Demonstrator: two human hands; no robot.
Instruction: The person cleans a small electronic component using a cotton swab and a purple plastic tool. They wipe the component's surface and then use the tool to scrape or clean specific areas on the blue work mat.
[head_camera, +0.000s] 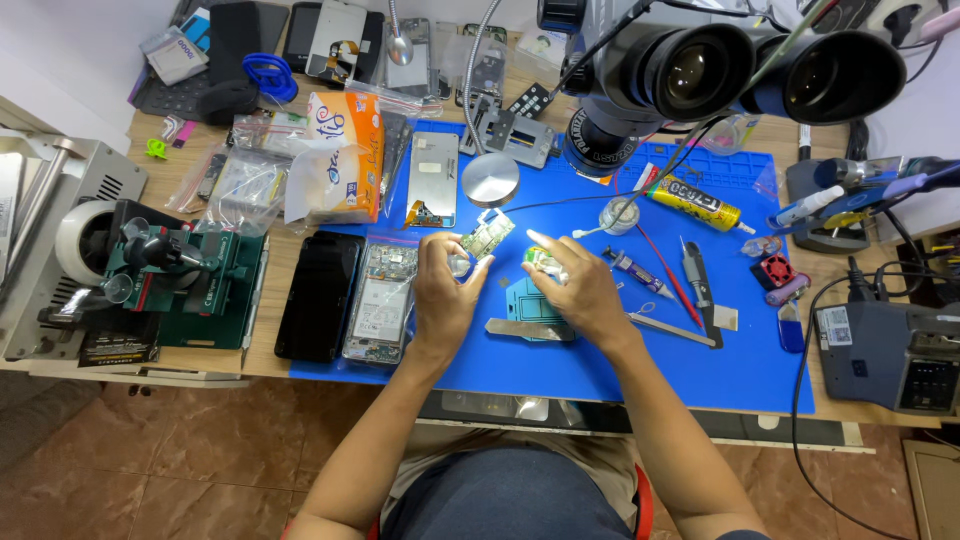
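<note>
blue work mat (640, 370) on a cluttered bench; left hand (443, 295) pinches a small green circuit board (487, 236) just below the round metal lamp base (490, 178), right hand (575, 287) beside it grips a small white-green piece (545, 262)

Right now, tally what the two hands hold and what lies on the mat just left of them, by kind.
Green circuit boards: 1, in the left hand, board
White wads: 1, in the right hand, wad
Phones: 2, dark, opened
Total: 4

A matt blue rubbery mat (600, 370) covers the wooden bench (270, 365), beside a glossy black phone (320, 295).
</note>
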